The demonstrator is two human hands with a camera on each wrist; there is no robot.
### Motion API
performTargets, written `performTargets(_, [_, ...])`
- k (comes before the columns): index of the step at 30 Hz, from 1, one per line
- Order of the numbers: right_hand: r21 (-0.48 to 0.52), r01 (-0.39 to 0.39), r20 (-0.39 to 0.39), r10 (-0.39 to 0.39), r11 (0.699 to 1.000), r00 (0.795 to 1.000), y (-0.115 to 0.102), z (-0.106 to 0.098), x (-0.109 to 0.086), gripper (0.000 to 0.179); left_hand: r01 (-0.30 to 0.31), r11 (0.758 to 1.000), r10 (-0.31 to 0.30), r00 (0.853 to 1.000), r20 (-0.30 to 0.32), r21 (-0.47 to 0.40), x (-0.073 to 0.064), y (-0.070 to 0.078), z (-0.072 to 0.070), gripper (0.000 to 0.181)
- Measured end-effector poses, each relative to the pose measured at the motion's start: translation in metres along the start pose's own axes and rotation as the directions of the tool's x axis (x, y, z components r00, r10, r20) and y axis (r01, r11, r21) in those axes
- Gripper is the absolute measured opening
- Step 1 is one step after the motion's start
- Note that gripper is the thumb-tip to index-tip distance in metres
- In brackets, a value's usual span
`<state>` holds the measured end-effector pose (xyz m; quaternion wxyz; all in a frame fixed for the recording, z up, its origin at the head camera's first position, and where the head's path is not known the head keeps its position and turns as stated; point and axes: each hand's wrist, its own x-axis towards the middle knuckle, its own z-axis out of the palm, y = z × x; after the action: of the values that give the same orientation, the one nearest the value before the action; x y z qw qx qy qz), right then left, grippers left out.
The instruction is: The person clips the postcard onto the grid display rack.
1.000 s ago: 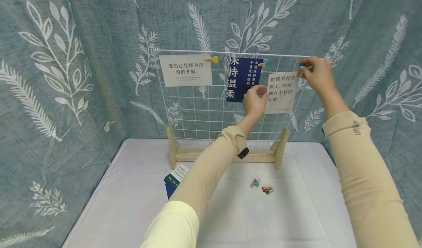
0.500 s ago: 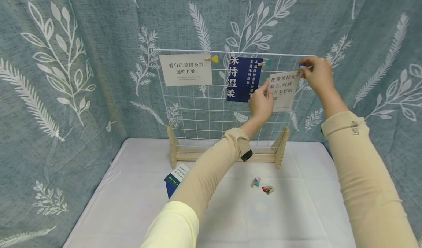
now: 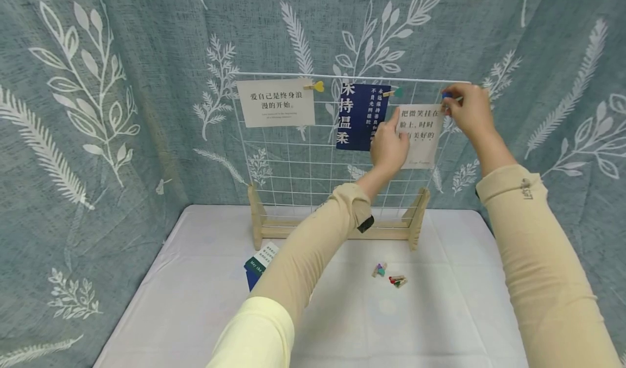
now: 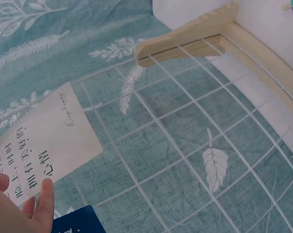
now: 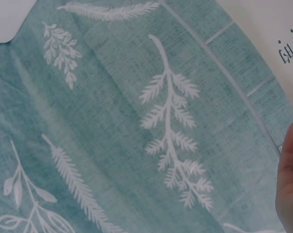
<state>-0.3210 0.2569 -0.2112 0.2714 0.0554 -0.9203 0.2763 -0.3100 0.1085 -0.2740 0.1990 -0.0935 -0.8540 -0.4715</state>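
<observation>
A cream card with dark writing [image 3: 421, 150] hangs at the right end of the white wire grid [image 3: 320, 164]. At the card's upper right corner my right hand [image 3: 471, 104] pinches a small clothespin with a blue top [image 3: 446, 94]. My left hand [image 3: 390, 148] is at the card's left edge, thumb over its front and index finger pointing up along the edge. In the left wrist view the fingertips [image 4: 47, 187] overlap that edge. Left of it, a navy card [image 3: 359, 115] hangs by a green-topped clothespin [image 3: 397, 93], its lower right corner hidden by my left hand.
Another white card [image 3: 275, 112] hangs at upper left with a yellow heart clothespin [image 3: 318, 86]. The grid stands in a wooden base [image 3: 379, 233] on a white-covered table [image 3: 205, 303]. Loose clothespins [image 3: 398, 281] and a stack of cards [image 3: 256, 267] lie there, the stack partly behind my left sleeve.
My left hand has moved slightly right, onto the left edge of the cream card, and its index finger has straightened upward. The card hangs straighter. My right hand stays at the blue-topped clothespin.
</observation>
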Motion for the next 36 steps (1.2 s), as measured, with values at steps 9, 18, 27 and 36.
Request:
performTargets(9, [0.015, 0.008, 0.012, -0.008, 1.0, 1.0, 0.001, 0.0, -0.003, 0.032, 0.016, 0.999, -0.02, 0.994, 0.107, 0.038, -0.002, 0.002, -0.001, 0.072])
performTargets(18, [0.006, 0.024, 0.009, -0.024, 1.0, 1.0, 0.001, -0.003, -0.006, 0.034, -0.032, 0.999, 0.027, 0.991, 0.133, 0.041, -0.006, 0.002, -0.003, 0.075])
performTargets(27, [0.006, 0.023, -0.008, -0.023, 1.0, 1.0, 0.0, -0.005, -0.009, 0.034, -0.048, 0.998, 0.043, 0.992, 0.122, 0.037, -0.008, -0.002, -0.009, 0.074])
performTargets(36, [0.024, 0.009, -0.011, -0.009, 1.0, 1.0, 0.0, -0.006, -0.011, 0.037, -0.049, 0.998, 0.044, 0.992, 0.12, 0.036, -0.009, -0.001, -0.014, 0.065])
